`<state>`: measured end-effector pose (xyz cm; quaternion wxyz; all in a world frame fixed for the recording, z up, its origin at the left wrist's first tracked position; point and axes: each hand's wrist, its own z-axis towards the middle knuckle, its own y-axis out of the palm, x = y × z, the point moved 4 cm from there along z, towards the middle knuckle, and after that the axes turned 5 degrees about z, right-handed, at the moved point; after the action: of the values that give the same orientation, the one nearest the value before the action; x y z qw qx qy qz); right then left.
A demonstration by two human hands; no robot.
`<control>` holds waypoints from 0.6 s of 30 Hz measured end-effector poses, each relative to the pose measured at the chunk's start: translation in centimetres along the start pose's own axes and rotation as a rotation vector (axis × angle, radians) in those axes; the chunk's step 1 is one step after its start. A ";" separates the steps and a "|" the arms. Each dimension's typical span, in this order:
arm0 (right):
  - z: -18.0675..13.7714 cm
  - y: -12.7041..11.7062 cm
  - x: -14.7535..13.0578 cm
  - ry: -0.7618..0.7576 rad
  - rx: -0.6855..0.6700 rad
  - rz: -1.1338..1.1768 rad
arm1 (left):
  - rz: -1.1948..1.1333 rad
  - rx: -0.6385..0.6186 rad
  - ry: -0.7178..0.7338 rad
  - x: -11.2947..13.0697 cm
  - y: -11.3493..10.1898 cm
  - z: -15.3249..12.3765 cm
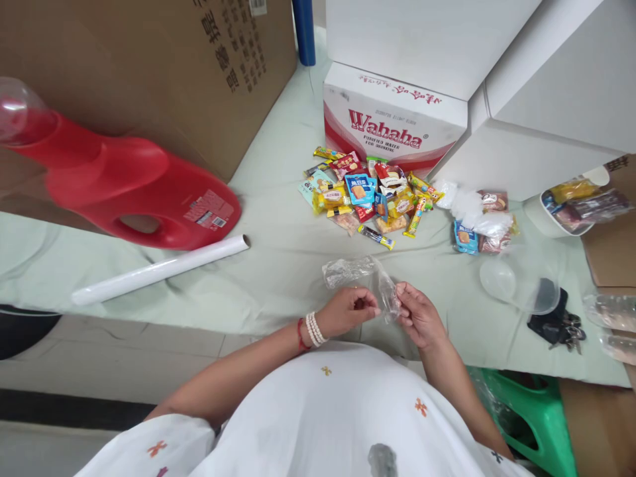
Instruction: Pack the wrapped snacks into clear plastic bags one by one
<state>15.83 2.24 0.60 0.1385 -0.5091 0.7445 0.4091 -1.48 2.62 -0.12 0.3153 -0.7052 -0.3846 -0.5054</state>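
Note:
A thin, crumpled clear plastic bag (352, 267) is spread between my two hands, just above the near side of the table. My right hand (421, 318) pinches its right edge between thumb and fingers. On the other side, my left hand (348, 311), with beaded bracelets at the wrist, has its fingertips closed against the lower part of the bag. Beyond the hands lies a pile of small wrapped snacks (361, 190) in many colours. Some clear bags holding snacks (484, 222) sit to the right of the pile.
A white Wahaba-style water carton marked "Wahaha" (392, 132) stands behind the snacks. On the left are a red detergent jug (114, 172), a white roll (163, 268) and a large brown carton (149, 73). A white tub (546, 215), a clear plastic container (501, 278) and keys (571, 331) are right.

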 end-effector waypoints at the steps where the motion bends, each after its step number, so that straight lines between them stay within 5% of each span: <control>1: 0.0 0.3 0.2 0.000 -0.013 0.011 | 0.017 0.006 0.015 0.2 0.4 0.1; 7: 0.3 0.9 0.5 -0.044 -0.013 0.038 | 0.122 0.079 0.127 1.0 0.3 0.6; 12: 0.5 -0.5 -0.3 -0.037 0.035 0.043 | 0.013 0.081 0.049 0.3 -1.0 0.4; 18: 0.8 0.6 0.3 -0.070 0.014 0.013 | -0.106 0.002 -0.030 0.1 1.3 1.3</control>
<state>14.99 2.74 0.18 0.1656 -0.4883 0.7455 0.4223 0.28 3.06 -0.50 0.2830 -0.6910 -0.4265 -0.5105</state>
